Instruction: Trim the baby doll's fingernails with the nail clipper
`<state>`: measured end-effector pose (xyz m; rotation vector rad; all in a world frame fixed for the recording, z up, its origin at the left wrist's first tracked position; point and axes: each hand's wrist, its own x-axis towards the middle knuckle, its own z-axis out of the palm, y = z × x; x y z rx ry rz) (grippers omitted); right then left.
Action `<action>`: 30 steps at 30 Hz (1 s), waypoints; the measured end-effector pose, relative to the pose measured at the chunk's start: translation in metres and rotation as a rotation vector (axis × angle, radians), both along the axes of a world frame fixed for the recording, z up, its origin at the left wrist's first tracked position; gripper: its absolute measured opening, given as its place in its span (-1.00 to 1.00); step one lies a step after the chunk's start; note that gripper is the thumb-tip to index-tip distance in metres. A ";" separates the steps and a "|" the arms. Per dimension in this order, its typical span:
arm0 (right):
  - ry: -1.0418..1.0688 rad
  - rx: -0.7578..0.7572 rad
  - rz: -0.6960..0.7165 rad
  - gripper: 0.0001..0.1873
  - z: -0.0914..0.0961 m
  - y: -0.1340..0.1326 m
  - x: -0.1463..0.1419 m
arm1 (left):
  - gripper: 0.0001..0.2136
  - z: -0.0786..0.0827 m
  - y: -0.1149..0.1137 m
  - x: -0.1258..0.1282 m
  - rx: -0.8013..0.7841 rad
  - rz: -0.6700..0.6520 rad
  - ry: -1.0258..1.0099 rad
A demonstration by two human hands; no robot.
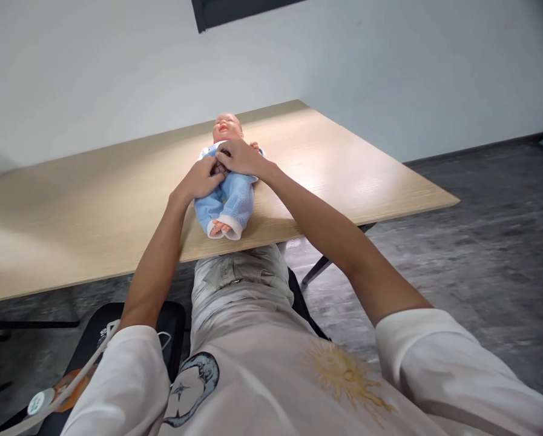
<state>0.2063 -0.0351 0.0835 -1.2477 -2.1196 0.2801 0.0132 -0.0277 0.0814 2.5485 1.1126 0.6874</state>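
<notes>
A baby doll (227, 128) lies on its back on the wooden table (117, 200), head away from me and bare feet near the front edge. It wears a light blue outfit (239, 200) with white cuffs. My left hand (203, 177) is at the doll's belly, fingers curled in on the cloth. Just above it, my right hand (241, 158) bends over the chest with its fingers closed on the front of the outfit. Both sets of fingertips nearly meet, and they hide the middle of the garment. A small dark spot shows by the right fingers; I cannot tell what it is.
A black chair (171, 321) stands at lower left under the table, with an orange item with a white lid (42, 401) on it. A pale cord (80, 372) runs past my left sleeve. Behind the table is a white wall (389, 72); grey floor (493, 254) lies to the right.
</notes>
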 end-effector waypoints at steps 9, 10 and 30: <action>0.006 -0.006 -0.024 -0.63 -0.005 0.008 0.000 | -0.90 -0.001 0.003 -0.002 -0.014 -0.007 -0.020; 0.004 -0.009 -0.025 -0.62 -0.005 0.009 0.000 | -0.90 -0.001 0.002 -0.002 -0.014 -0.006 -0.022; 0.017 -0.009 0.001 -0.59 -0.001 0.002 0.000 | -0.93 0.000 0.000 0.000 -0.018 -0.002 -0.024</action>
